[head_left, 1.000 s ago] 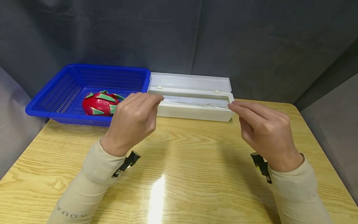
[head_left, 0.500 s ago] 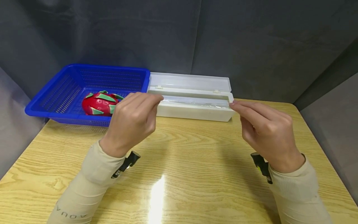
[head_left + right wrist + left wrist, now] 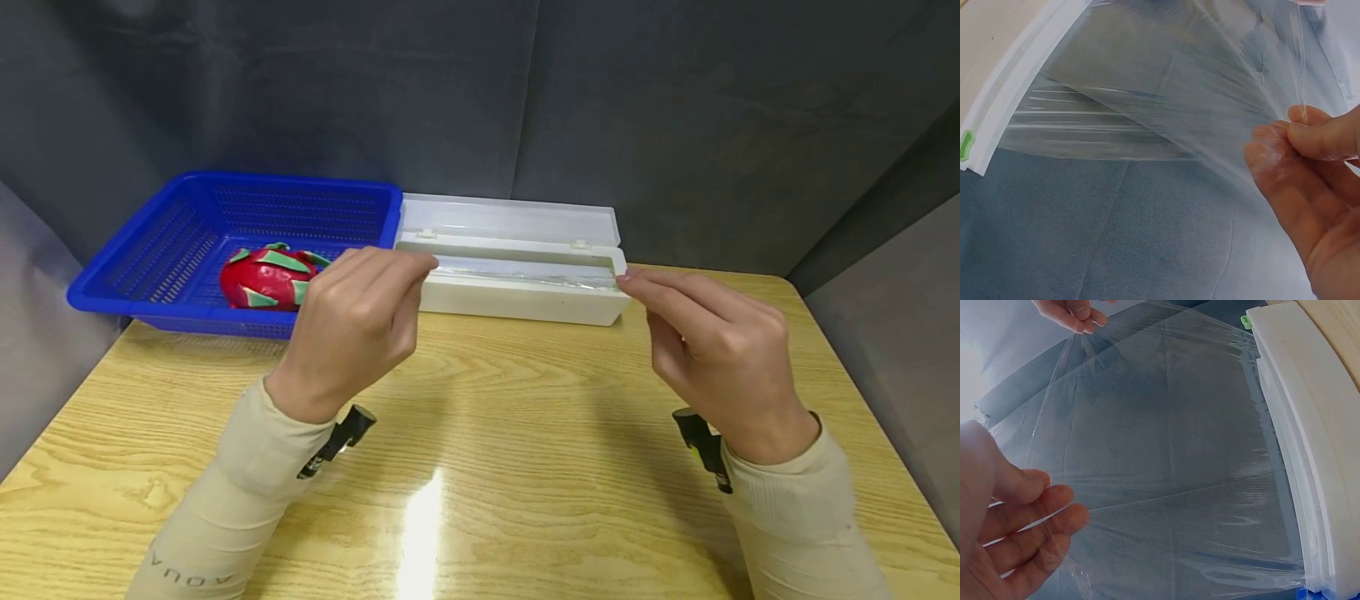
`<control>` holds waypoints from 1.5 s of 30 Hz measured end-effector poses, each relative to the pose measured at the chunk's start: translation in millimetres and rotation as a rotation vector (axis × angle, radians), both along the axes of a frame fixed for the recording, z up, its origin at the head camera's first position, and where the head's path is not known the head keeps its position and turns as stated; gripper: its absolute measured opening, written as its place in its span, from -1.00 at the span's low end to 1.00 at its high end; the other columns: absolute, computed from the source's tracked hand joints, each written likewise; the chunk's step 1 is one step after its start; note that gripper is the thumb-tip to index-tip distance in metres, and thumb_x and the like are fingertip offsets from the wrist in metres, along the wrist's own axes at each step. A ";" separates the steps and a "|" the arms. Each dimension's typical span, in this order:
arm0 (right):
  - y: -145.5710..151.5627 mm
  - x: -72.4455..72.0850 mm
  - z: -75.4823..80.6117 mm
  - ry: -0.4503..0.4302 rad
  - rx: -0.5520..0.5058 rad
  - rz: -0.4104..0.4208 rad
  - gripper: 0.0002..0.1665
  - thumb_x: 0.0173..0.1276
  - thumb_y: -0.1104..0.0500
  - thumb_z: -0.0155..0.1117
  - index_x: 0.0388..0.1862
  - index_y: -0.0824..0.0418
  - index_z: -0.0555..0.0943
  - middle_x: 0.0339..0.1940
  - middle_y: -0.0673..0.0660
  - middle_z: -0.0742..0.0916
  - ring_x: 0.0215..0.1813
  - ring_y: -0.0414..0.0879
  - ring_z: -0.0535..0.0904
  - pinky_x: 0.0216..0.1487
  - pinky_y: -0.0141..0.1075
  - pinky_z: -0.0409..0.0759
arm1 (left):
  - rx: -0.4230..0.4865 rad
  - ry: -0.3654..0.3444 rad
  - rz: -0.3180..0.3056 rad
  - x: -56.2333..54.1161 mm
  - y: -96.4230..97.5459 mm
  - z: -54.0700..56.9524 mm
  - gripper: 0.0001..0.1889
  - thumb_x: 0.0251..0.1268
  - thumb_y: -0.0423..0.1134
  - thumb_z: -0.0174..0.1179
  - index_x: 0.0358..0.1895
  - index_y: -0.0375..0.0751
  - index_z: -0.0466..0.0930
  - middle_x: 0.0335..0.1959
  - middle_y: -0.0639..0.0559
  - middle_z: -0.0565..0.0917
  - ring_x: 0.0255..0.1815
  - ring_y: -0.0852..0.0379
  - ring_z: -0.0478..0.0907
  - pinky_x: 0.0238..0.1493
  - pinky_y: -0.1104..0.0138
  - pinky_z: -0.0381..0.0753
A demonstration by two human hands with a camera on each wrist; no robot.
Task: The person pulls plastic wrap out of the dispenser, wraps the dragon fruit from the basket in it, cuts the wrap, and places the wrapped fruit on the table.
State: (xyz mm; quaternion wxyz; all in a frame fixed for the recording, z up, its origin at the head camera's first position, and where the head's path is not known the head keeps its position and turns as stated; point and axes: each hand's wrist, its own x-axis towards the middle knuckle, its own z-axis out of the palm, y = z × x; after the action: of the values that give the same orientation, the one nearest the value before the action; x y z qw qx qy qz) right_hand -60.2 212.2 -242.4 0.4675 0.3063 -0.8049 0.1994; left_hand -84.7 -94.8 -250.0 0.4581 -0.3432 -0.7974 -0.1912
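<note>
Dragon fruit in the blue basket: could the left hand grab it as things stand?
Probably not without letting go first: the left hand pinches plastic wrap, though the open-topped blue basket leaves the dragon fruit uncovered and seemingly within reach.

- Pinching thin, clear plastic film by one edge in left hand and right hand, well apart.
- Spread wide and creased — reaching to a long white box.
- With lid raised open at the back, set crosswise on wood-grain table.
</note>
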 end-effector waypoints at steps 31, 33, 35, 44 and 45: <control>-6.9 1.7 2.6 0.093 -0.086 0.048 -0.57 0.22 0.56 0.10 -0.25 0.23 0.85 -0.33 0.21 0.86 -0.45 0.16 0.75 -0.53 -0.30 0.19 | 0.041 0.004 -0.009 6.0 -1.2 4.1 -0.78 0.39 -0.50 0.06 -0.24 -0.33 0.73 -0.35 -0.14 0.82 -0.33 -0.07 0.77 -0.30 0.13 0.73; -7.6 2.2 3.0 0.099 -0.091 0.051 -0.57 0.22 0.56 0.10 -0.26 0.24 0.85 -0.34 0.21 0.86 -0.46 0.16 0.74 -0.53 -0.30 0.19 | 0.055 0.001 -0.013 6.7 -0.9 4.2 -0.78 0.37 -0.51 0.06 -0.24 -0.33 0.73 -0.35 -0.14 0.82 -0.34 -0.07 0.76 -0.30 0.13 0.72; -8.4 2.8 3.9 0.105 -0.095 0.052 -0.58 0.21 0.56 0.10 -0.27 0.24 0.84 -0.35 0.21 0.86 -0.48 0.16 0.73 -0.55 -0.31 0.16 | 0.067 0.000 -0.015 7.5 -0.6 4.4 -0.78 0.36 -0.52 0.06 -0.25 -0.34 0.73 -0.35 -0.14 0.82 -0.34 -0.07 0.76 -0.31 0.12 0.71; -10.0 4.7 6.6 0.121 -0.113 0.065 -0.59 0.20 0.56 0.11 -0.30 0.24 0.84 -0.39 0.22 0.85 -0.53 0.18 0.70 -0.57 -0.33 0.09 | 0.075 0.003 -0.019 10.5 -0.4 7.2 -0.78 0.36 -0.53 0.05 -0.26 -0.34 0.73 -0.36 -0.14 0.82 -0.35 -0.06 0.76 -0.30 0.12 0.72; -9.8 4.7 6.4 0.122 -0.115 0.066 -0.59 0.20 0.55 0.11 -0.30 0.23 0.84 -0.39 0.21 0.85 -0.53 0.18 0.70 -0.57 -0.33 0.09 | 0.075 0.005 -0.019 10.9 -0.5 7.3 -0.77 0.36 -0.53 0.05 -0.26 -0.34 0.73 -0.36 -0.14 0.82 -0.35 -0.06 0.77 -0.30 0.12 0.72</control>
State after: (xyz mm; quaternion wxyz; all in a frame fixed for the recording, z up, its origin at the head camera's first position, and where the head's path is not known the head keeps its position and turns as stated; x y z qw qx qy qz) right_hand -55.5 202.4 -235.9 0.5256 0.3170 -0.7516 0.2416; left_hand -73.9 -95.3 -242.7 0.4706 -0.3339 -0.7853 -0.2245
